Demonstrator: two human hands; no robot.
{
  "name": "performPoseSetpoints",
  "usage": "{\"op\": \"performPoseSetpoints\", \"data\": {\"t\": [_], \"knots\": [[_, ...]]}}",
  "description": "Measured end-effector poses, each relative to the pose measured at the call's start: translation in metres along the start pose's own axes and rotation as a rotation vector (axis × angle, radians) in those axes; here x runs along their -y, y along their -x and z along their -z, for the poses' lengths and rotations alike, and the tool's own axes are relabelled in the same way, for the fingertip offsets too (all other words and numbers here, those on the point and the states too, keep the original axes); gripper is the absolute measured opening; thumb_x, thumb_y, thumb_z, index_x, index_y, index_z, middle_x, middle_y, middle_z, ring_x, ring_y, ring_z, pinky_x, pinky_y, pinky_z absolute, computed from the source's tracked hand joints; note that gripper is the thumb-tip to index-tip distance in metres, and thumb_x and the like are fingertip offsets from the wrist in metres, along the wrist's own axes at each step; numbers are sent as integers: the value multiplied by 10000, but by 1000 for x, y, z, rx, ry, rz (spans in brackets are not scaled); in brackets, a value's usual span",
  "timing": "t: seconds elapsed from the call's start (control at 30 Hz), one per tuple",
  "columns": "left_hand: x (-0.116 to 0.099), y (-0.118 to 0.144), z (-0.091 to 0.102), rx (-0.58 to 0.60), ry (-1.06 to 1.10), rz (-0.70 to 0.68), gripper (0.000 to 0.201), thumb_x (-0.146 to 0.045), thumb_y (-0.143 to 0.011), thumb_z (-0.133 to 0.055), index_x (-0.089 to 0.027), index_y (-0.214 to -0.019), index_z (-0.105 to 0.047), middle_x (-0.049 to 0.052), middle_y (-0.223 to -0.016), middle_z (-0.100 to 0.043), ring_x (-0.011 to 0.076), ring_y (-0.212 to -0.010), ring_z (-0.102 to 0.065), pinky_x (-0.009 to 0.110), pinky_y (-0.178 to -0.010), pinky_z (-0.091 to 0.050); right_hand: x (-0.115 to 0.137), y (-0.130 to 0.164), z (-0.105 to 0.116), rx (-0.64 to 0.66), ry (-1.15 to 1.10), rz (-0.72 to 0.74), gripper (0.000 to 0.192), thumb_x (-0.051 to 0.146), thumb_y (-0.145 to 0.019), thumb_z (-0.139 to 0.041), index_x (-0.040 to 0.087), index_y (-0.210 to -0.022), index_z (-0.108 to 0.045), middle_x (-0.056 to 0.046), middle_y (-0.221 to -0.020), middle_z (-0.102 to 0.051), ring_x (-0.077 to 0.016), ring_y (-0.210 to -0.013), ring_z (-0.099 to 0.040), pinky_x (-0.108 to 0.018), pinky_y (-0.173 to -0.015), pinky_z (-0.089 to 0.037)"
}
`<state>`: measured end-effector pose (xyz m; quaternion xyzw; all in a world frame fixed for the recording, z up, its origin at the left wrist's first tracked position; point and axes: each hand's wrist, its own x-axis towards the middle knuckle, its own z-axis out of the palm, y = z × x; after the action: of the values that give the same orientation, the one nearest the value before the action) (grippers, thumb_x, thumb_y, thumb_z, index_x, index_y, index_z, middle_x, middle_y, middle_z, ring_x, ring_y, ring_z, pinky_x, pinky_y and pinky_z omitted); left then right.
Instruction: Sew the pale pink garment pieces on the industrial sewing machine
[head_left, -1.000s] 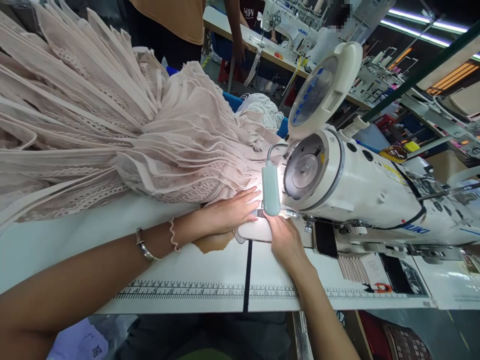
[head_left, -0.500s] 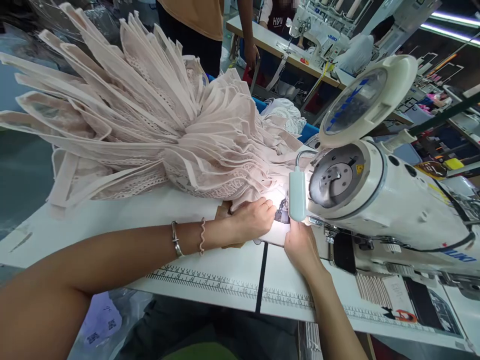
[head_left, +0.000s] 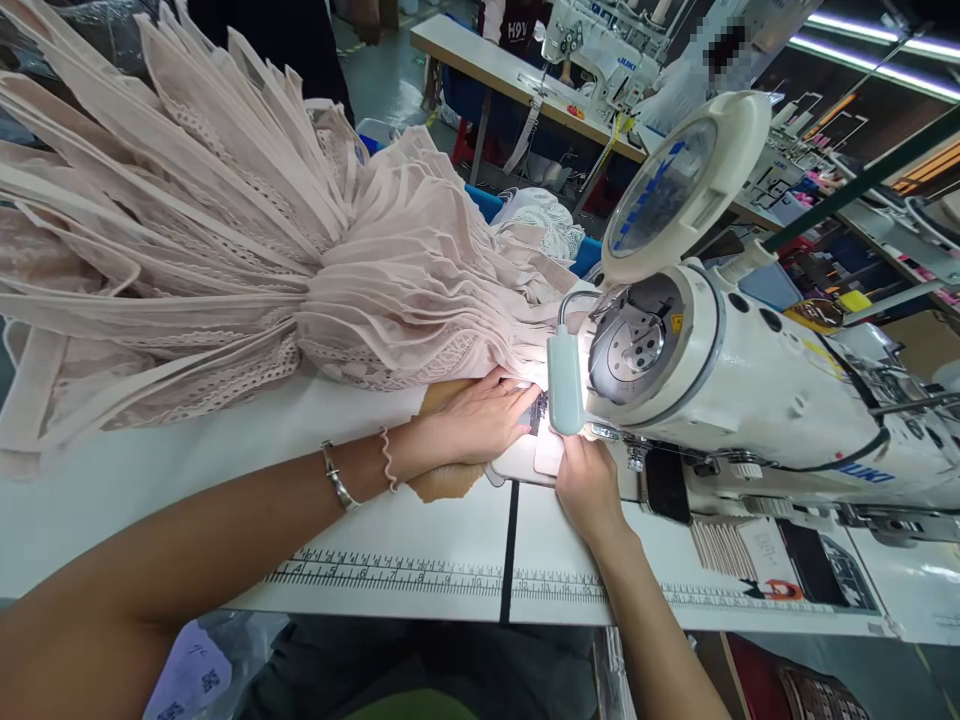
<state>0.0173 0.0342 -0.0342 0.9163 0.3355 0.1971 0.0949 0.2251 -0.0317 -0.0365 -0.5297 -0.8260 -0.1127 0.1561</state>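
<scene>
My left hand [head_left: 484,418] lies flat with fingers stretched toward the needle area of a white sewing machine [head_left: 757,370]. Its fingertips rest at the near edge of a large bunch of pale pink lace-trimmed garments [head_left: 397,290]. Under the palm is a brown patch [head_left: 446,482] on the table. My right hand [head_left: 589,485] is closed at the front of the machine bed, its fingertips partly behind a pale green lamp [head_left: 565,385]. What those fingers pinch, if anything, is hidden. Bright lamplight washes out the cloth near the needle.
A printed ruler [head_left: 390,575] runs along the white table's [head_left: 360,530] front edge. Orange-handled snips [head_left: 776,590] lie at the right. The machine's round cover [head_left: 686,190] stands raised. Behind are a blue bin [head_left: 484,203] with white lace and another sewing machine [head_left: 592,60].
My left hand has gone from curled fingers to flat and spread, uncovering more of the brown patch. My right hand stays by the machine. The view has shifted; a standing person is less visible.
</scene>
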Motion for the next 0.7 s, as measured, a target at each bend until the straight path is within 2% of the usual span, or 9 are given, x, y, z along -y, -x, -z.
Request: {"op": "performPoseSetpoints", "data": {"t": [0.1, 0.2, 0.4, 0.53, 0.7], "knots": [[0, 0, -5, -8, -13, 10, 222, -263, -994, -377, -169, -1050, -570, 76, -1023, -635, 233, -974, -533, 389, -968, -326, -3, 4, -1, 18, -69, 3, 509, -6, -851, -348, 151, -1227, -653, -96, -878, -680, -230, -847, -590, -369, -814, -497], [-1, -1, -5, -17, -33, 30, 212, -250, -982, -391, -160, -1044, -573, 91, -1029, -632, 243, -956, -536, 386, -938, -338, -6, 6, 0, 32, -96, 16, 543, -2, -857, -335, 185, -1257, -650, -79, -914, -690, -210, -851, -599, -351, -817, -522], [-6, 0, 4, -19, -98, -49, 234, -180, -994, -364, -165, -879, -567, 70, -945, -629, 229, -895, -542, 390, -930, -329, -6, 5, 3, 42, -100, 6, 520, 43, -895, -346, 237, -1264, -656, -72, -917, -696, -215, -863, -603, -345, -822, -534], [-5, 1, 2, -28, -88, -32, 203, -226, -995, -394, -173, -890, -559, 59, -940, -622, 225, -892, -532, 388, -909, -340, -6, 4, 2, 74, -55, -16, 533, 24, -868, -356, 241, -1241, -669, -67, -896, -690, -219, -844, -600, -342, -785, -516], [-4, 0, 0, -37, -88, -41, 146, -196, -967, -428, -176, -887, -548, 63, -921, -621, 226, -876, -526, 395, -899, -347, -2, 2, 3, 92, 9, -19, 523, 8, -831, -384, 225, -1194, -692, -71, -864, -690, -223, -789, -589, -358, -797, -496]]}}
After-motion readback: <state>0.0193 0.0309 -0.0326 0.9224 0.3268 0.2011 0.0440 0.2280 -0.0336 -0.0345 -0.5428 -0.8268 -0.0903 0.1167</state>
